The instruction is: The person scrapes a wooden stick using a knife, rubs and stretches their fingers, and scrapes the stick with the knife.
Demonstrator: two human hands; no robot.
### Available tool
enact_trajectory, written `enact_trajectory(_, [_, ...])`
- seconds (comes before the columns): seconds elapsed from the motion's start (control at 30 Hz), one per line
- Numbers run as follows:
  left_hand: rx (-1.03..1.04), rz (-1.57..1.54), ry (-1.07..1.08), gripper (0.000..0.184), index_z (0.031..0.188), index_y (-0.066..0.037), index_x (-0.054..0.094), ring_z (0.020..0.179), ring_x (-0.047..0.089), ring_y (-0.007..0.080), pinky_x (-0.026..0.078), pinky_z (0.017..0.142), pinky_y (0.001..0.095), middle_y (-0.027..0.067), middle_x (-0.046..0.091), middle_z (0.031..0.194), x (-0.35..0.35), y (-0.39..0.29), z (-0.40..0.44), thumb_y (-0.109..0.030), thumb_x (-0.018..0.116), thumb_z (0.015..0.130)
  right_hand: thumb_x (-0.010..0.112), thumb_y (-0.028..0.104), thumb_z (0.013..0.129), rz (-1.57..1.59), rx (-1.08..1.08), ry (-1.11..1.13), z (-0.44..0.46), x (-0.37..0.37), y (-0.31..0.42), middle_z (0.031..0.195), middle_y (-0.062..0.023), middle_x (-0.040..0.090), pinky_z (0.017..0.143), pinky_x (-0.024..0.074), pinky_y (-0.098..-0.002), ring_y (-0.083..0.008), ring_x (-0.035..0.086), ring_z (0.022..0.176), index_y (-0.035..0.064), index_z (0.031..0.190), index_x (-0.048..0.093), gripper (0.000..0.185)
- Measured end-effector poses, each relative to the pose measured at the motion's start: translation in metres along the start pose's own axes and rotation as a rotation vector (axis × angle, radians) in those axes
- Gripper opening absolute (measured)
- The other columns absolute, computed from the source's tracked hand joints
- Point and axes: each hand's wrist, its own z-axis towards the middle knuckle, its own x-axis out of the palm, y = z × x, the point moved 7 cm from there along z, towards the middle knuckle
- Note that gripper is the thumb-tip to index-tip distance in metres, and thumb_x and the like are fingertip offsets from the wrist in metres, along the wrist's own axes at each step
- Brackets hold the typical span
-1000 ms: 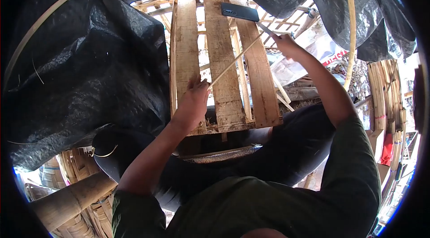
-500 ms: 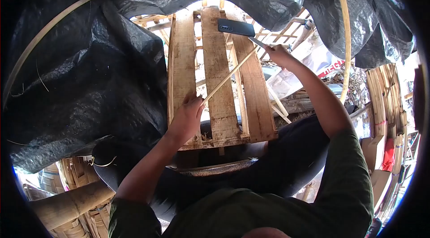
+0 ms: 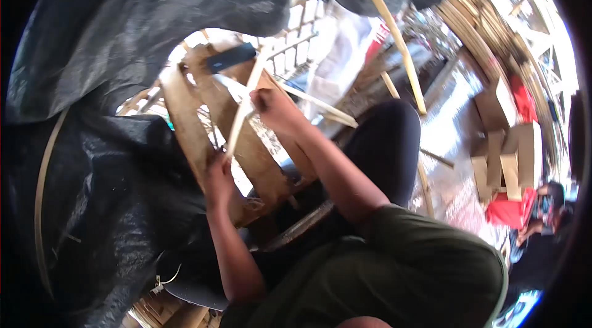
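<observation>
Your L hand [image 3: 220, 187] has its grip closed on the lower end of the pale strip [image 3: 239, 123], which slants up over the slatted worktop [image 3: 246, 158], top end near the phone [image 3: 231, 58]. Your R hand [image 3: 275, 111] is just beside the strip, farther up, fingers curled in. A thin blade [image 3: 232, 85] shows by it, crossing near the strip; the pic's blurred, so can't tell exactly how the R grip sits on it, or if blade & strip touch.

Phone lies flat across the far end of the slats, dark side up. Two loose strips [image 3: 320, 104] stick out past the worktop's R edge, toward your R knee [image 3: 391, 146]. Black plastic sheet [image 3: 117, 186] hangs on the L & over the top.

Over on the R: open cardboard boxes [image 3: 509, 158] w/ red material [image 3: 510, 207] just below, stacked bamboo strips [image 3: 478, 25] behind, & another person [image 3: 542, 229], partly in view at the edge.
</observation>
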Motion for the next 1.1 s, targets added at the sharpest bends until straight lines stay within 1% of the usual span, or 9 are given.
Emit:
enact_trajectory(0.1, [0.143, 0.156, -0.016, 0.032, 0.124, -0.001, 0.062, 0.138, 0.038, 0.0414, 0.036, 0.111, 0.0442, 0.0291, 0.043, 0.144, 0.002, -0.010, 0.008, -0.006, 0.060, 0.093, 0.053, 0.022, 0.097, 0.121, -0.042, -0.098, 0.019, 0.030, -0.032, 0.071, -0.0193, 0.060, 0.065, 0.0459, -0.0395, -0.0214, 0.058, 0.068, -0.0014, 0.093, 0.066, 0.027])
enact_trajectory(0.17, [0.153, 0.125, 0.008, 0.033, 0.123, -0.001, 0.062, 0.139, 0.037, 0.0416, 0.034, 0.113, 0.0438, 0.0289, 0.043, 0.144, -0.007, -0.012, -0.004, -0.005, 0.062, 0.091, 0.061, 0.017, 0.086, -0.227, -0.398, -0.205, 0.015, 0.030, -0.015, 0.076, -0.0209, 0.066, 0.066, 0.0497, -0.0439, -0.0347, 0.066, 0.075, 0.0042, 0.088, 0.071, 0.017])
enact_trajectory(0.23, [0.175, 0.045, 0.004, 0.032, 0.121, -0.002, 0.064, 0.135, 0.041, 0.0425, 0.038, 0.110, 0.0438, 0.0303, 0.047, 0.139, -0.007, -0.010, -0.001, -0.005, 0.064, 0.090, 0.062, 0.019, 0.084, -0.168, 0.004, -0.121, 0.040, 0.022, -0.041, 0.085, -0.0196, 0.070, 0.071, 0.0533, -0.0456, -0.0384, 0.068, 0.086, 0.0072, 0.093, 0.073, 0.018])
enact_trajectory(0.33, [-0.091, 0.004, 0.124, 0.025, 0.113, 0.000, 0.066, 0.113, 0.058, 0.0425, 0.048, 0.094, 0.0446, 0.0285, 0.062, 0.116, -0.012, -0.018, 0.000, -0.003, 0.064, 0.089, 0.059, 0.027, 0.091, -0.286, -0.125, -0.263, 0.065, -0.007, -0.023, 0.080, -0.0280, 0.067, 0.069, 0.0512, -0.0514, -0.0442, 0.067, 0.081, -0.0011, 0.088, 0.071, 0.031])
enact_trajectory(0.47, [0.380, -0.073, -0.261, 0.024, 0.106, 0.001, 0.066, 0.101, 0.060, 0.0443, 0.047, 0.090, 0.0464, 0.0244, 0.065, 0.105, -0.020, -0.040, -0.001, 0.005, 0.061, 0.083, 0.055, 0.036, 0.094, -0.411, -0.011, -0.254, 0.086, 0.003, -0.064, 0.079, -0.0296, 0.066, 0.073, 0.0521, -0.0514, -0.0467, 0.066, 0.078, -0.0033, 0.085, 0.070, 0.043])
enact_trajectory(0.5, [0.579, 0.058, -0.317, 0.021, 0.107, -0.001, 0.066, 0.090, 0.067, 0.0397, 0.051, 0.072, 0.0411, 0.0218, 0.067, 0.099, -0.018, -0.039, 0.002, 0.000, 0.063, 0.087, 0.054, 0.037, 0.094, -0.463, 0.002, -0.236, 0.082, 0.010, -0.063, 0.078, -0.0292, 0.066, 0.073, 0.0522, -0.0511, -0.0466, 0.066, 0.078, -0.0027, 0.086, 0.071, 0.043])
enact_trajectory(0.6, [0.235, -0.062, -0.061, 0.019, 0.106, -0.002, 0.066, 0.096, 0.065, 0.0400, 0.051, 0.075, 0.0423, 0.0226, 0.066, 0.103, -0.020, -0.028, 0.007, 0.000, 0.062, 0.087, 0.053, 0.037, 0.095, -0.497, 0.038, -0.172, 0.070, 0.024, -0.063, 0.077, -0.0284, 0.066, 0.072, 0.0525, -0.0506, -0.0459, 0.066, 0.076, -0.0015, 0.086, 0.071, 0.044])
enact_trajectory(0.93, [0.415, 0.017, -0.253, 0.025, 0.109, 0.003, 0.063, 0.102, 0.062, 0.0413, 0.048, 0.095, 0.0462, 0.0233, 0.066, 0.111, -0.013, -0.030, -0.001, 0.001, 0.060, 0.084, 0.056, 0.040, 0.097, -0.621, -0.025, 0.122, 0.058, 0.032, -0.017, 0.072, -0.0257, 0.066, 0.068, 0.0544, -0.0476, -0.0417, 0.068, 0.072, -0.0007, 0.085, 0.070, 0.045])
enact_trajectory(1.1, [0.438, 0.150, -0.291, 0.025, 0.109, 0.003, 0.063, 0.101, 0.063, 0.0405, 0.046, 0.099, 0.0469, 0.0235, 0.066, 0.108, -0.010, -0.038, -0.011, 0.000, 0.058, 0.086, 0.055, 0.038, 0.098, -0.506, -0.024, -0.082, 0.044, 0.027, -0.040, 0.066, -0.0219, 0.065, 0.055, 0.0499, -0.0442, -0.0354, 0.065, 0.059, 0.0012, 0.080, 0.068, 0.043])
